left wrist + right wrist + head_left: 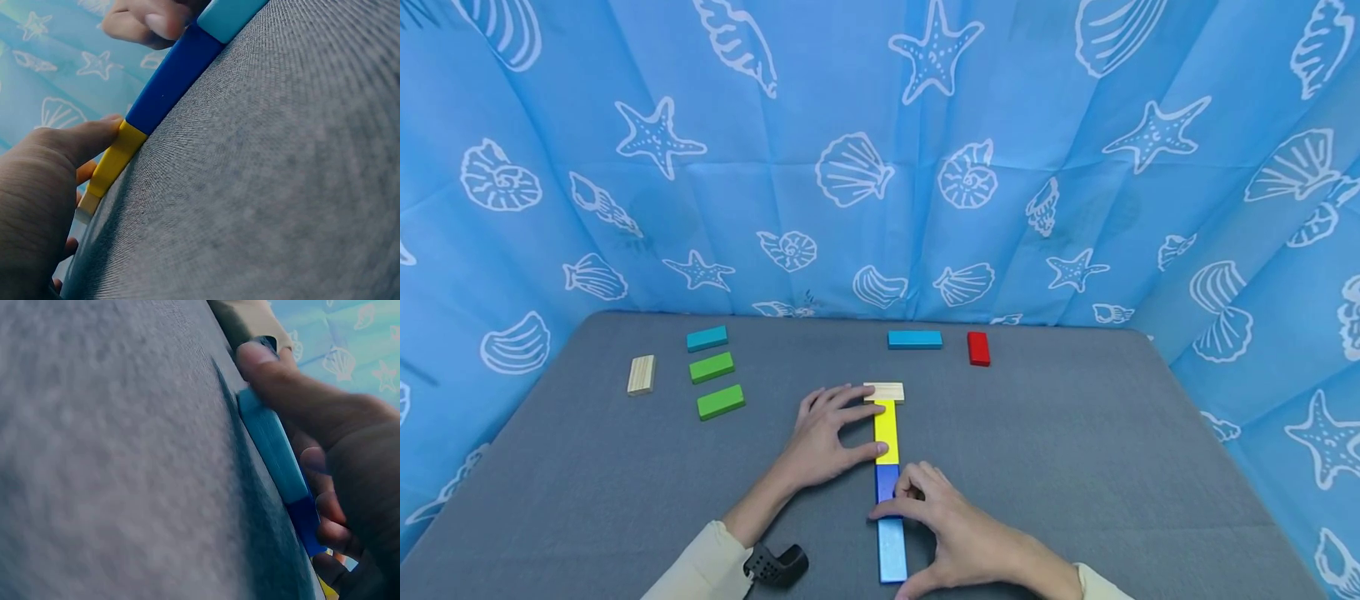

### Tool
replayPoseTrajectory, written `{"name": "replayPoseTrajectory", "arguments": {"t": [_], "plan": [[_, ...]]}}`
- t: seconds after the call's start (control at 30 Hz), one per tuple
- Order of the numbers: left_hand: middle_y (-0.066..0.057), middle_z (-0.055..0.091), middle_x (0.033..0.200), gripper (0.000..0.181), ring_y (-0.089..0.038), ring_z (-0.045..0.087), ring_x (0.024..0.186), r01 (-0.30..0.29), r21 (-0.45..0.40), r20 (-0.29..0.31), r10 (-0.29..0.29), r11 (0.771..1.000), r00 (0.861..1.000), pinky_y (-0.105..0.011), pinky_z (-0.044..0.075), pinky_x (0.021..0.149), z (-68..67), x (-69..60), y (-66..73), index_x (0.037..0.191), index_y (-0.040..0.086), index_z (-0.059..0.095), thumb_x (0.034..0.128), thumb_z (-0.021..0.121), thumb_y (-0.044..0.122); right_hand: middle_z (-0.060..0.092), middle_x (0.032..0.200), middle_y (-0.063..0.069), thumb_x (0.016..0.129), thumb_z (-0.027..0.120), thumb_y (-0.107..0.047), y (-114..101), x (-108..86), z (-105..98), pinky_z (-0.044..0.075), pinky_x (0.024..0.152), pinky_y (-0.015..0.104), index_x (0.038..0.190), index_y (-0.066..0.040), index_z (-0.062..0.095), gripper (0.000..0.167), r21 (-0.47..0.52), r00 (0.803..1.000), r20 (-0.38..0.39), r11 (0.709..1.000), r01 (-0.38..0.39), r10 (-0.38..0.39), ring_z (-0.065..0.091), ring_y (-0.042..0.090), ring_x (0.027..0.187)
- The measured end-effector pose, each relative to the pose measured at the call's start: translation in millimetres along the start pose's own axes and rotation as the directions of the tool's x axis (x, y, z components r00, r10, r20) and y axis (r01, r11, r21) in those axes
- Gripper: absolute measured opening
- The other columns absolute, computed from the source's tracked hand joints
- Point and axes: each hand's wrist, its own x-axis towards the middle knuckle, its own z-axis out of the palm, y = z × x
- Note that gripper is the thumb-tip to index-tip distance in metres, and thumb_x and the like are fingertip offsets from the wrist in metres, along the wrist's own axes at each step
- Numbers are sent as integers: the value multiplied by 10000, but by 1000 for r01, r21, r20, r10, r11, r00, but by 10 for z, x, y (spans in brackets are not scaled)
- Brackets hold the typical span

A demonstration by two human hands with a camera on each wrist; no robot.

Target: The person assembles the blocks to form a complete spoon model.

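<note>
A straight row of flat blocks lies on the grey cloth: a plain wooden block (pixel 891 390) crosswise at the far end, then a yellow block (pixel 887 429), a dark blue block (pixel 178 72) and a light blue block (pixel 892 552). My left hand (pixel 823 442) rests on the row, its spread fingers and thumb touching the yellow block. Over the near part is my right hand (pixel 958 533). Its index finger crosses the seam between dark and light blue, while its thumb lies beside the light blue block's near end; contact there is unclear.
At the far left lie a wooden block (pixel 642 375), a teal block (pixel 707 337) and two green blocks, one the nearer green block (pixel 721 402). A blue block (pixel 914 339) and a red block (pixel 978 348) lie farther back, before a shell-patterned blue curtain (pixel 917 225).
</note>
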Motion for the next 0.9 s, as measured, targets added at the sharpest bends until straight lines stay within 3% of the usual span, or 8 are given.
{"name": "replayPoseTrajectory", "arguments": {"t": [0.47,0.6,0.9], "plan": [[41,470,1550,592,-318,345,1462,1,19,9,-1,1000,1000,-641,146,1150,-7,7,-8,1372,283,661,875,706,603,514,1167,-93,777,862,-497,84,21,-205,439,876,350,1347,-333,625,638,28,985,-144,995,-92,95,444,97,1080],[50,466,1551,597,-313,343,1464,8,19,11,-8,1000,1000,-641,145,1151,0,3,-12,1375,292,657,876,697,616,541,1168,-76,773,868,-488,129,45,-317,463,896,386,1324,-301,647,623,26,970,-197,990,-141,144,480,121,1096],[58,459,1555,586,-306,339,1465,13,14,19,-13,1000,1000,-633,140,1153,-8,5,-4,1376,298,655,875,710,596,607,1185,36,795,873,-413,362,111,-582,495,925,491,1302,-149,673,606,62,924,-338,984,-165,176,577,216,1115]]}}
